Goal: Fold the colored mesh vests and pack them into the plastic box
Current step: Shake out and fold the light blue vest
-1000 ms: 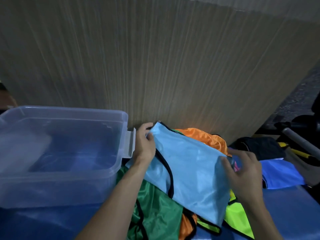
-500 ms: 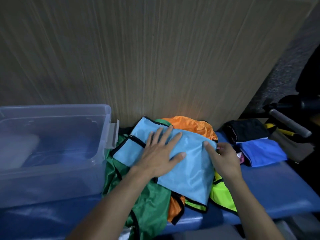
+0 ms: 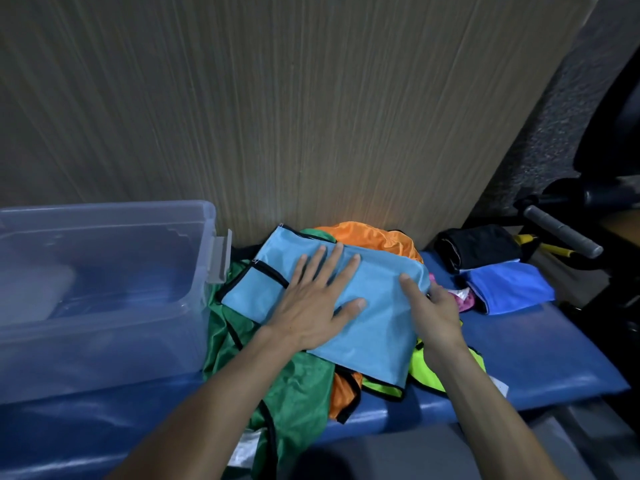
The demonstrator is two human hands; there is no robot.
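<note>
Early going, I judge: at frame centre the left hand [image 3: 313,301] presses flat and the right hand [image 3: 433,306] pinches the half-folded light-blue vest [image 3: 377,320] atop unfolded green [image 3: 291,386], orange [image 3: 367,237], yellow vests [image 3: 424,368]; plastic box [image 3: 104,271] at left seemingly without vests

The plastic box [image 3: 104,292] sits at the left of the surface [image 3: 540,358], against the wall panel [image 3: 277,116] behind. Just right of it lies the heap of vests [image 3: 294,382], with one folded vest [image 3: 377,306] on top. Further right, two folded cloths [image 3: 498,271] lie side by side.
</note>
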